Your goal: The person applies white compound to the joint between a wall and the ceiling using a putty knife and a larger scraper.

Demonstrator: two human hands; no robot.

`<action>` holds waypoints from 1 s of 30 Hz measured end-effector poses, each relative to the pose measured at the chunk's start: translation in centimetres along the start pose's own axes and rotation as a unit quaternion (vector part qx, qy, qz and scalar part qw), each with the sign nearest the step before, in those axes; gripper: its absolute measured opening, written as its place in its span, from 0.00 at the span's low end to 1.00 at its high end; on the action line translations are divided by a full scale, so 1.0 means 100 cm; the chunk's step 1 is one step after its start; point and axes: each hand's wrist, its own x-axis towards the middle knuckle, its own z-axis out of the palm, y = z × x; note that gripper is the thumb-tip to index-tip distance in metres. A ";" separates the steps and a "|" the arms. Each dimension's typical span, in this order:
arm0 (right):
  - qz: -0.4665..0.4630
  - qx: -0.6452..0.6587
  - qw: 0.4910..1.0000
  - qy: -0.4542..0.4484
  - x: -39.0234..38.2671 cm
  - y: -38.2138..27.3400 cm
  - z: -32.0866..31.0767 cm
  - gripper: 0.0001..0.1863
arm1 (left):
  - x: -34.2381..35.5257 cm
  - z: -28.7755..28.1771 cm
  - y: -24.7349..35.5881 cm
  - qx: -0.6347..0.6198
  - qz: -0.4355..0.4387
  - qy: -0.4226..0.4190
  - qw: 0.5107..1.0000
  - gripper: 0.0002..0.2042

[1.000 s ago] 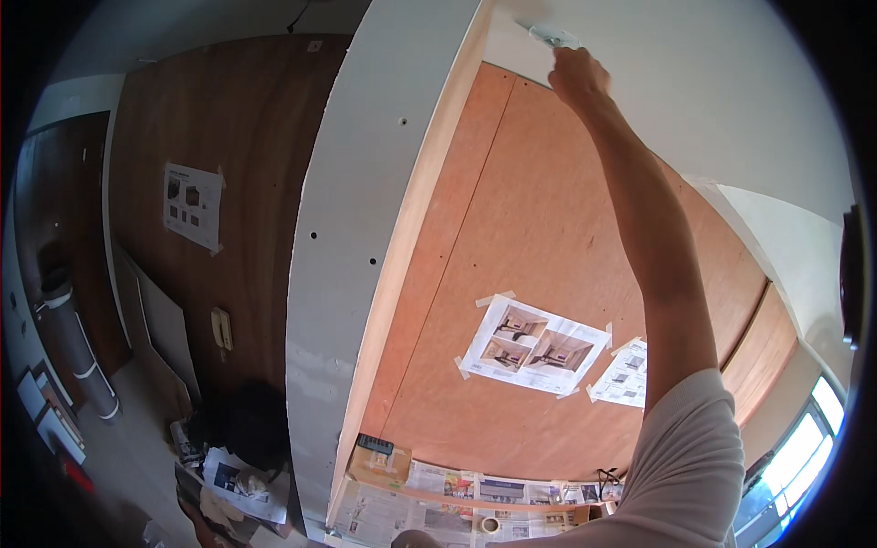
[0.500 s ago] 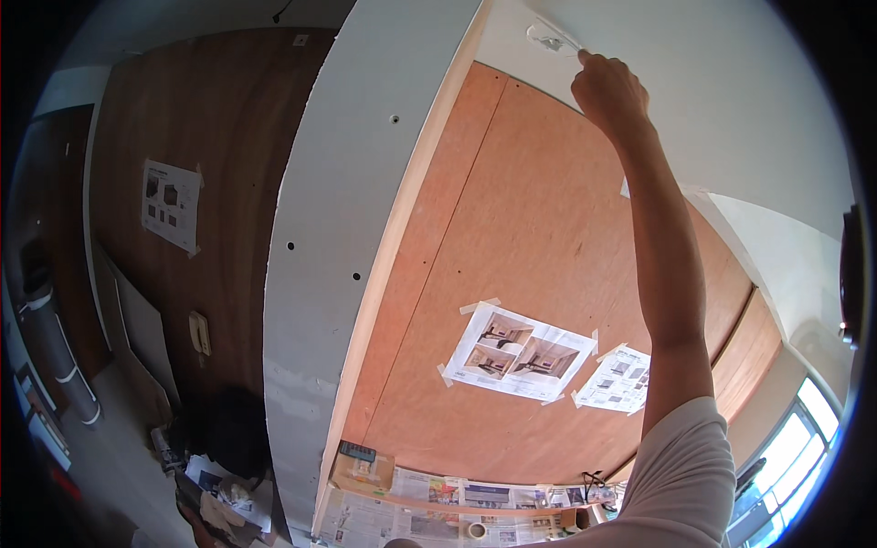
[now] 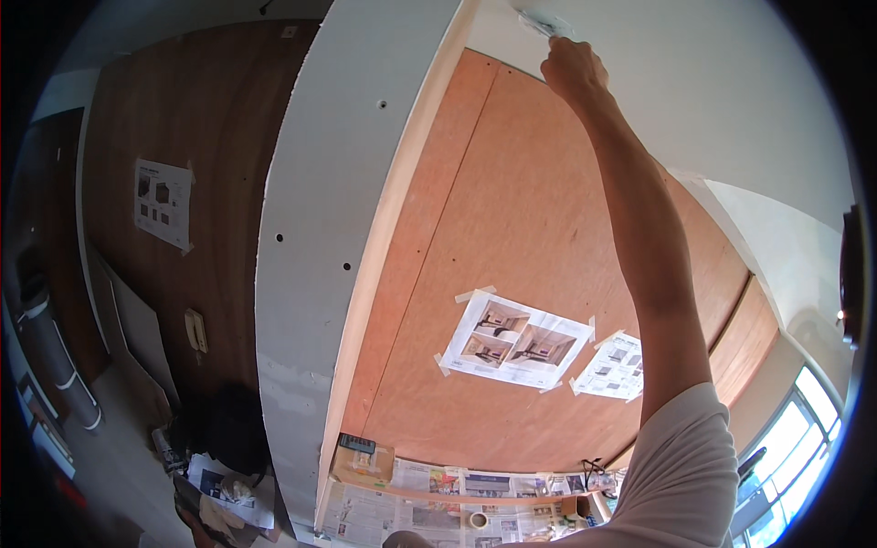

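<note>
My right hand (image 3: pixel 575 69) is raised high overhead at the end of a stretched arm. Its fingers are closed on a putty knife (image 3: pixel 545 24), most of whose handle the fist hides. The pale blade lies against the white ceiling (image 3: pixel 694 82), over a small patch of wet-looking filler that it largely covers. Just left of the patch runs the edge of a grey-white board (image 3: pixel 343 183) dotted with dark screw holes. My left hand is out of sight.
A reddish plywood panel (image 3: pixel 512 201) carries a taped photo sheet (image 3: pixel 516 340) and a smaller printed sheet (image 3: pixel 610 367). Below it, a newspaper-covered shelf (image 3: pixel 375 516) holds a cup (image 3: pixel 478 520). An intercom handset (image 3: pixel 196 331) hangs on the dark wood wall. Windows (image 3: pixel 790 447) stand at the right.
My right hand has moved left and slightly up, drawing the putty knife across the filler patch, and the blade's angle has changed. The whole view has shifted a little.
</note>
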 end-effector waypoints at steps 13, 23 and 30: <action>-0.027 -0.006 0.999 0.016 -0.018 -0.012 0.015 0.20 | -0.012 0.012 0.004 -0.054 0.003 0.007 0.999 0.31; -0.026 -0.007 1.000 0.013 0.001 -0.028 0.018 0.14 | -0.022 -0.012 -0.016 0.041 -0.026 0.012 0.999 0.33; 0.046 -0.044 0.997 -0.034 0.038 0.024 0.053 0.16 | -0.009 -0.009 -0.024 0.058 0.061 0.016 0.996 0.29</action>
